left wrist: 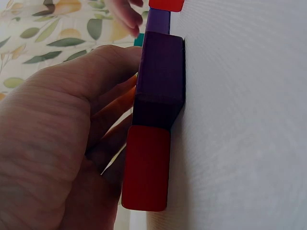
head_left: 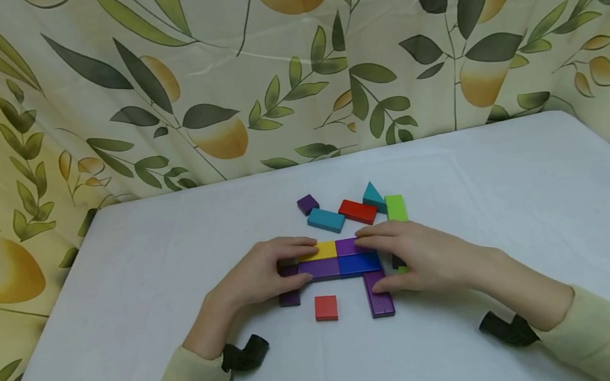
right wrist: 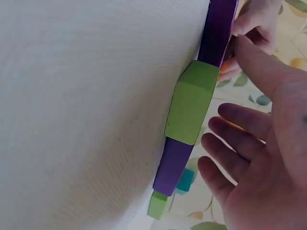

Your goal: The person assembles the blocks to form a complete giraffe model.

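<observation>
Four smooth, coloured oblong blocks, one yellow and one purple on the far side, one violet and one blue on the near side, lie flush together around the middle of the white cloth-covered surface. The left hand is loose and unclenched, its fingertips at the yellow block and its thumb at the violet one. The right hand is likewise relaxed, fingers extended over the purple block (whether they press on it, I cannot tell), its thumb at a long purple bar running from the blue block toward the near edge. Also nearer that edge, a flat red square block lies apart. Toward the far edge sit a small dark purple block, a teal oblong block, a red oblong block, a teal triangular block and a lime-green block. Beyond hangs a fruit-and-leaf-patterned curtain.
</observation>
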`<state>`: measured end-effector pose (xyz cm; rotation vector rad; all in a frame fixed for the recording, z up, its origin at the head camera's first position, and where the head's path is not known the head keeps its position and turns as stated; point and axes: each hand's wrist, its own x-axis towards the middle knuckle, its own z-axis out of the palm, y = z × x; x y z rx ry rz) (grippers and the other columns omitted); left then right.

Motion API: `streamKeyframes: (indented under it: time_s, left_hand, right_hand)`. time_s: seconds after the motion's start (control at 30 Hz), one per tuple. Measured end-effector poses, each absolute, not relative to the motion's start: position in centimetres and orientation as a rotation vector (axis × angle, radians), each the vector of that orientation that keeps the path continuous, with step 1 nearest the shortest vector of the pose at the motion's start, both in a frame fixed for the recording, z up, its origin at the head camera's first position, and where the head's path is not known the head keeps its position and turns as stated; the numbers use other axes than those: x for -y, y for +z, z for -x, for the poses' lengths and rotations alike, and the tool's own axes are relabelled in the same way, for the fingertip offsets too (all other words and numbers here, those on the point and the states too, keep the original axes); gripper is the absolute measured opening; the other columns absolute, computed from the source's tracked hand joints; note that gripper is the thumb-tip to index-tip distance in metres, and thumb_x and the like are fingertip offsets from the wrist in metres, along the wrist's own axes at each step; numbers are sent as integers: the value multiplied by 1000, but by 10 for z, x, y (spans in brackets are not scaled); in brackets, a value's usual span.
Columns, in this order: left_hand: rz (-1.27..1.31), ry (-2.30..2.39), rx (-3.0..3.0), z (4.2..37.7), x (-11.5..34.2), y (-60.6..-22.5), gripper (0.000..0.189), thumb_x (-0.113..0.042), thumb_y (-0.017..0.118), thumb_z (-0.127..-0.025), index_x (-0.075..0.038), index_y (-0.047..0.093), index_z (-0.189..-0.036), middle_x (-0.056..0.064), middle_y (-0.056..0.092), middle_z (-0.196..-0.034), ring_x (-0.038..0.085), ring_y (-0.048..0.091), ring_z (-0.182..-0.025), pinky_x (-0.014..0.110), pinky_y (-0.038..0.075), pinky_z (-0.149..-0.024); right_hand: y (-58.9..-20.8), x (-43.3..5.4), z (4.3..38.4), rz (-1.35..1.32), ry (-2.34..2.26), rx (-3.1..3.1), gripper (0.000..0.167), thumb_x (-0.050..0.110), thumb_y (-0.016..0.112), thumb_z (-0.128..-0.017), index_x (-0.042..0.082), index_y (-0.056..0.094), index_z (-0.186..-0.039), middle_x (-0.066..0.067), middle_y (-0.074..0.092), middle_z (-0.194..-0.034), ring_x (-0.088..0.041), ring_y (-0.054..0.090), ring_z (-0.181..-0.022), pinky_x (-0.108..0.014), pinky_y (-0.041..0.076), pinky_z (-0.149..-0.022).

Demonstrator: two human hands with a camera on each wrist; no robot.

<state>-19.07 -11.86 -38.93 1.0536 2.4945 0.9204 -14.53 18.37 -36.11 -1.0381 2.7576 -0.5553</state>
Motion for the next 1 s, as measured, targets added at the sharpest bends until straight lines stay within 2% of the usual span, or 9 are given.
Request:
streamKeyframes:
  time_s: [0.43, 1.0]
  left_hand:
    - [-1050, 918, -2499, 190, 120, -389, 46, -20, 74, -93, -12, 64, -138, 0, 55, -145, 22, 47, -136, 42, 43, -108]
    - [-1063, 919, -2496, 191, 119, -390, 46, -20, 74, -93, -12, 64, -138, 0, 55, -145, 21, 48, -135, 41, 43, -108]
  right_hand:
    - [-362, -182, 148, 1078, -502, -2754, 73, 49, 73, -90, 5, 55, -144, -11, 53, -146, -32, 48, -135, -52, 43, -107]
    - [-363, -183, 146, 1088, -487, -2733, 66, 45, 72, -92, 4, 58, -141, -11, 51, -148, -34, 46, -136, -52, 42, -107]
